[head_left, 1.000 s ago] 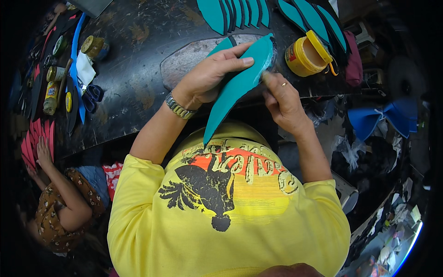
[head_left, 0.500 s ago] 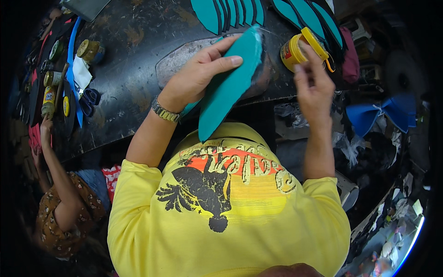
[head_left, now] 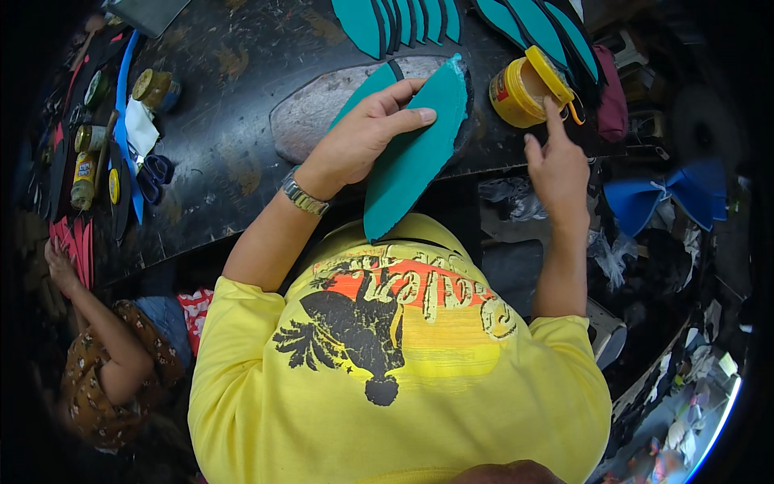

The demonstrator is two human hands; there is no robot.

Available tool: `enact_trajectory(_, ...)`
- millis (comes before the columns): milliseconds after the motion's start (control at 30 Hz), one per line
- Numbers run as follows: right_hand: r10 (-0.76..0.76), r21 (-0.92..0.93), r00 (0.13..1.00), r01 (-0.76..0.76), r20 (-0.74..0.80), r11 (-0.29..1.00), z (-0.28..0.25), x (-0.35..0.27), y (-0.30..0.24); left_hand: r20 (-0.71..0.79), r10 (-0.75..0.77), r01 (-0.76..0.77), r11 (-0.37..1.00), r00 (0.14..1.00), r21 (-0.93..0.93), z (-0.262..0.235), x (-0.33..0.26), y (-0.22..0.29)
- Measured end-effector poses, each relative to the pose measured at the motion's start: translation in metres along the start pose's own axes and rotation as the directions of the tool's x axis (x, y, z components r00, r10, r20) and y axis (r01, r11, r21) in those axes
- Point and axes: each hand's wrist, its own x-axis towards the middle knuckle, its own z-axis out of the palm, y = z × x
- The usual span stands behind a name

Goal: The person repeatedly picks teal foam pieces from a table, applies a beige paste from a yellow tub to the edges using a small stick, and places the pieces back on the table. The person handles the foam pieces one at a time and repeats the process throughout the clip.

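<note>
A long teal cut piece point(head_left: 419, 149), pointed at its near end, is pinched in my left hand point(head_left: 363, 137), thumb on top. A whitish wet-looking band runs along its far right edge. Under that hand, another teal piece point(head_left: 367, 90) rests partly hidden on a flat grey slab point(head_left: 302, 121). My right hand point(head_left: 558, 173) is empty, its index finger stretched to the rim of an open yellow jar point(head_left: 513, 98). The thumb stands apart from that finger. The jar's yellow lid point(head_left: 550, 77) is tipped up, and pale paste shows inside.
Stacked teal pieces point(head_left: 395, 24) lie at the table's far edge, more teal pieces point(head_left: 516, 28) behind the jar. Leftward are a glass jar point(head_left: 153, 89), dark-handled scissors point(head_left: 153, 177) and a blue strip point(head_left: 125, 121). Another person's arm point(head_left: 105, 323) reaches in at left.
My right index finger has moved to the jar's mouth, the hand shifting slightly lower. The held teal piece has shifted right, uncovering more of the piece beneath. The other person's hand has lowered.
</note>
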Motion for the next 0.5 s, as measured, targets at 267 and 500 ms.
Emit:
enact_trajectory(267, -0.263, 0.26, 0.942, 0.312, -0.207, 0.914, -0.021, -0.019, -0.011, 0.027, -0.011, 0.011, 1.0, 1.0, 0.018, 0.008, 0.003, -0.003)
enact_trajectory(500, -0.466, 0.736, 0.819, 0.536, -0.335, 0.413, 0.019, 0.004, -0.033, 0.13, -0.02, 0.029, 0.997, 0.991, -0.069, 0.007, -0.002, 0.001)
